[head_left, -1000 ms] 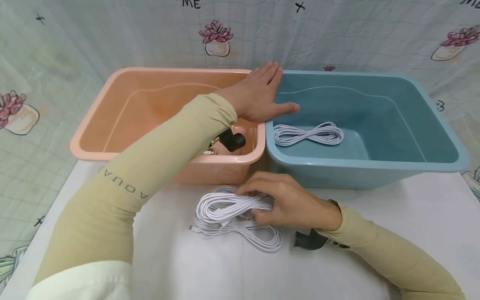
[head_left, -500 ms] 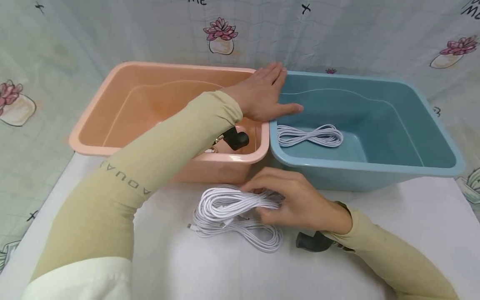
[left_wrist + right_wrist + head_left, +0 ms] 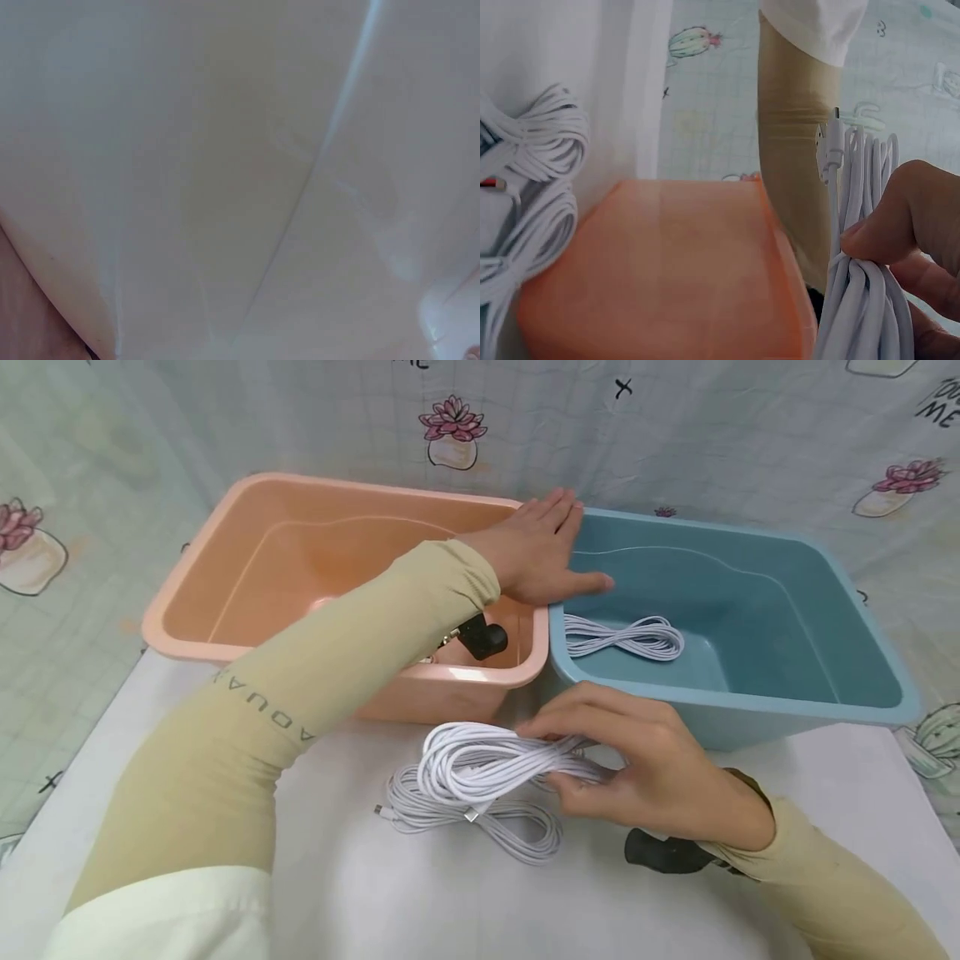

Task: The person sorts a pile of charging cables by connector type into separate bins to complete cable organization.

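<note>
My right hand pinches a coiled white cable at its tied middle, between thumb and fingers. In the right wrist view, the held cable shows its plug pointing up beside the loops. Under it in the head view, more coiled white cable lies on the table, partly covered by the held coil. My left hand rests with straight fingers across the adjoining rims of the peach bin and the blue bin, thumb over the blue one. The left wrist view holds mostly a blurred pale surface.
Inside the blue bin lies another white cable coil. My left sleeve crosses over the peach bin and hides part of its inside. Black wrist-worn devices hang below both wrists. A patterned curtain stands right behind the bins.
My right hand has raised the cable coil from the other coiled cable and shifted it to the right. The left hand stays on the bin rims. The head view has tilted slightly.
</note>
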A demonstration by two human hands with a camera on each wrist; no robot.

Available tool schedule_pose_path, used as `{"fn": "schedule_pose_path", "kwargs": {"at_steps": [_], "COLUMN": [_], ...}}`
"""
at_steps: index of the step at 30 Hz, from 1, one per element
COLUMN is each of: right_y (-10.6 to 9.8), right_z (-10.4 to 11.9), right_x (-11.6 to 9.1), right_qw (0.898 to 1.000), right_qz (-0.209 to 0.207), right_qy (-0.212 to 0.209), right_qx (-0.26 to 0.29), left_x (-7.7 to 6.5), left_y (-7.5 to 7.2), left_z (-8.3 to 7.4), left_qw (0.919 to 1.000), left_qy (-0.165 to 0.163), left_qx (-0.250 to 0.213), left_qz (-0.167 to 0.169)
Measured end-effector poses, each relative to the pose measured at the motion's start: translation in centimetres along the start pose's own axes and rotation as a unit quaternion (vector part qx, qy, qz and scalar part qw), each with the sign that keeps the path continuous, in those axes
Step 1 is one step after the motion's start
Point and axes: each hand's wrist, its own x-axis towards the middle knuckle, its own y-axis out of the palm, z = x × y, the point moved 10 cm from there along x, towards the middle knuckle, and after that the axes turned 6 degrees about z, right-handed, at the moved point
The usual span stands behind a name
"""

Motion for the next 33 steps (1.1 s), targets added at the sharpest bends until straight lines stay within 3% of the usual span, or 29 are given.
{"fn": "schedule_pose_path", "kwargs": {"at_steps": [10,22,28,33], "right_y": [-2.2,-8.9,-10.7,-11.5], "right_z": [2.4,1.3,0.2,-0.5], "right_x": [0.4,2.1,2.3,2.5], "right_qw": [0.996,0.984,0.986,0.989], "right_qz": [-0.013,-0.063,-0.083,-0.072], "right_qy": [-0.077,-0.055,-0.061,-0.052], "right_qx": [-0.051,-0.157,-0.129,-0.114], "left_x": [0.6,0.8,0.5,0.0], "left_y": [0.3,0.2,-0.1,0.1], "left_z": [0.7,1.3,1.3,1.3], "left_qw": [0.9999,0.9999,0.9998,0.9987], "left_qy": [0.005,0.004,0.012,0.046], "left_qx": [-0.009,-0.010,-0.014,0.005], "left_qz": [-0.006,-0.001,-0.012,-0.020]}}
